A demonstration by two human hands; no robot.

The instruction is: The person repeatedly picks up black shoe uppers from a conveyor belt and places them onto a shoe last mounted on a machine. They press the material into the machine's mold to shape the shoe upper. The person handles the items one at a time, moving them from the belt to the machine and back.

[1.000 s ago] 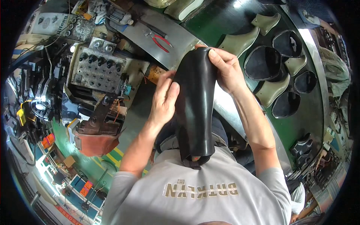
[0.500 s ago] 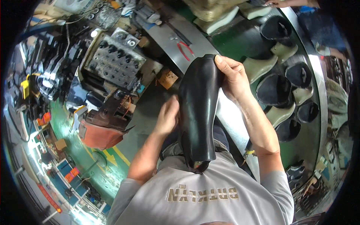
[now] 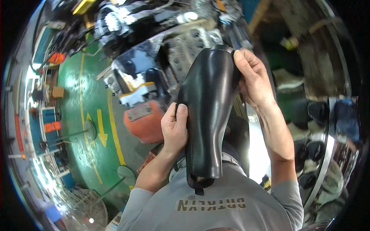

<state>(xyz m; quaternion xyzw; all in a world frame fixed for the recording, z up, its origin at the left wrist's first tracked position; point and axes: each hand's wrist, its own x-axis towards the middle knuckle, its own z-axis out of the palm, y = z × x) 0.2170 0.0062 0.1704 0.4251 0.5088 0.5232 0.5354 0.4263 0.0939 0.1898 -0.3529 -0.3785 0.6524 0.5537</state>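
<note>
A glossy black rubber boot [image 3: 210, 111] is held up lengthwise before my chest, its narrow open end with a small dark loop toward me. My left hand [image 3: 175, 127] is closed on its left edge about midway, thumb lying on the near face. At the far right end, my right hand [image 3: 254, 75] pinches the edge, thumb on top and fingers curled behind. The boot's underside is hidden.
Beyond the boot stands a metal machine block [image 3: 189, 50] with rows of holes. An orange-red cover [image 3: 144, 121] sits to its left. Pale boots [image 3: 287, 79] stand at right. A floor fan [image 3: 90, 210] is at lower left, beside the green floor [image 3: 73, 127] with yellow markings.
My body has turned left, so the machine now lies straight ahead and the boots have shifted right. My left hand, blurred before, now plainly grips the boot's edge.
</note>
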